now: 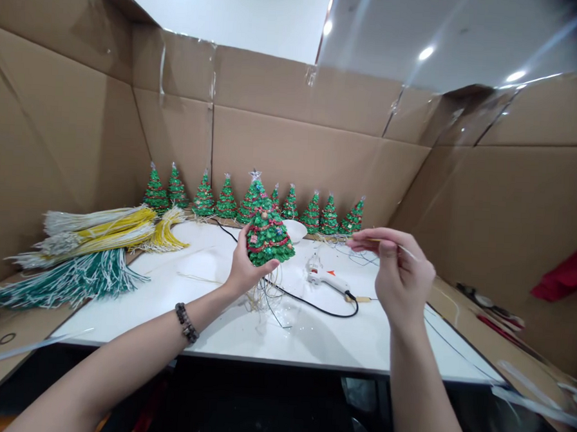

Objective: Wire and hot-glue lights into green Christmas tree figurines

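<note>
My left hand [251, 265] is wrapped round the lower part of a small decorated Christmas tree [267, 233], held tilted above the white table. The tree is green with red garlands, little ornaments and a silver star on top. Thin wires [265, 295] hang below its base. Off to the right, my right hand [404, 270] is raised with thumb and fingers pinched on a thin stick [364, 239], yellowish at its tip and pale at the other end. A gap separates the stick from the tree. On the table between the hands lies a white hot glue gun [328, 279].
Several similar trees [226, 198] stand in a row along the cardboard wall [292, 139]. Bundles of yellow-and-white wires [118, 229] and green-and-white wires [82, 279] lie at left. A white dish [295, 230] sits behind the held tree. A black cord [313, 304] crosses the white table [190, 327].
</note>
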Motion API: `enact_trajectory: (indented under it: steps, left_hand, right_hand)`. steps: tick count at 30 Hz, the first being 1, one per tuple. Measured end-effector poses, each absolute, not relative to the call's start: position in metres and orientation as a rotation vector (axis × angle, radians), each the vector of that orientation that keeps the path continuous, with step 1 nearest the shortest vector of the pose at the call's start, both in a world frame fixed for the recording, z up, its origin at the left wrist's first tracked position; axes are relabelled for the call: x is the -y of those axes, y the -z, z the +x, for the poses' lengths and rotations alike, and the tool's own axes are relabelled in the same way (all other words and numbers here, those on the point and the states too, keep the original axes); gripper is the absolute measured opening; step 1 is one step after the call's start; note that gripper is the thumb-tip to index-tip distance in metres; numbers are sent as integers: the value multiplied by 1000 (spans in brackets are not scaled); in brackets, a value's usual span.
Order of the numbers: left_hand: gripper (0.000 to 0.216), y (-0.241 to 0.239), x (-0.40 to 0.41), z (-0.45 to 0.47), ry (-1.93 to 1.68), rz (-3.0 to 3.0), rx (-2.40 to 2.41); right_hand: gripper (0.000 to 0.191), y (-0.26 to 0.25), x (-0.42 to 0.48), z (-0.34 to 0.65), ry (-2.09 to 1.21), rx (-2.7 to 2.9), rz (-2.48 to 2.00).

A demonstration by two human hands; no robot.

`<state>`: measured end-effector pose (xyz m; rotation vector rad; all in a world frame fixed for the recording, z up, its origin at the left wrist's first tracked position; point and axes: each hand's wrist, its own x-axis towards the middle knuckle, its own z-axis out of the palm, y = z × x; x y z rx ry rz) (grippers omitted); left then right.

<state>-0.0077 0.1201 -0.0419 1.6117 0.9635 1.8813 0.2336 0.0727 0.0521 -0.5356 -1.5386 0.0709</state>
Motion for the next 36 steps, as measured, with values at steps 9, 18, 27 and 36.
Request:
enact_trajectory:
  steps: [9, 18, 27, 36]
  left_hand:
    - [113, 42, -121, -8, -1884, 1599, -965]
    - [109, 44, -124, -7, -1912, 1627, -954]
    - [110, 45, -122, -7, -1906, 1676, -952]
    - [112, 41, -120, -5, -1912, 1724, -1000]
  right_hand:
    - [22, -50, -71, 234, -75, 1516, -389]
    - [25, -2, -53, 233, -317, 1833, -841]
    - [32, 21, -51, 226, -673, 1990, -1006]
    - [31, 2, -44, 236, -567, 1811, -916]
